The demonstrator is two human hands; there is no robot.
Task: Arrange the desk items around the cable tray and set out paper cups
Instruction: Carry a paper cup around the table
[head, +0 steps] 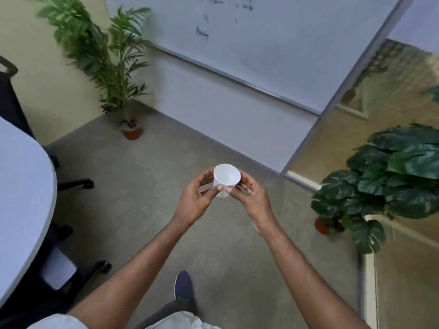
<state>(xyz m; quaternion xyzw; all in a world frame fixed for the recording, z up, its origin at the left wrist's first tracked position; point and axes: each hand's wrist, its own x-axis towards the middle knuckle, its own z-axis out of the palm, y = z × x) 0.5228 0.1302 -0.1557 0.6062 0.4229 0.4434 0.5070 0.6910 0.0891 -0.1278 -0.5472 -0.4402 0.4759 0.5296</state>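
While the cup-setting part of the task was in hand, the entry read as follows.

- Cup (226,178): white paper, thin-walled, tapered, with a round rolled rim and an empty mouth tipped up. It was held in mid-air over the carpet (147,186), well apart from the tabletop (21,186). Whether a second cup was nested on it could not be told.
- Left hand (197,198): fingers curled round the cup's left wall, thumb pinching the near side.
- Right hand (251,198): fingers curled round the right wall, thumb beside the other thumb.
- Tabletop: pale grey, smooth, round-edged, at the left edge of view. No cable tray was in sight.
- Carpet: grey-green, short ribbed pile.
- Chair (14,100): black, on castors, by the tabletop.
- Palm (104,55): feathery fronds in a terracotta pot, far left.
- Whiteboard (237,43): glossy, faintly marked, far wall.

Judged next move: turn left to the tabletop and stand the cup upright with a light grip, since thin paper would dent easily.
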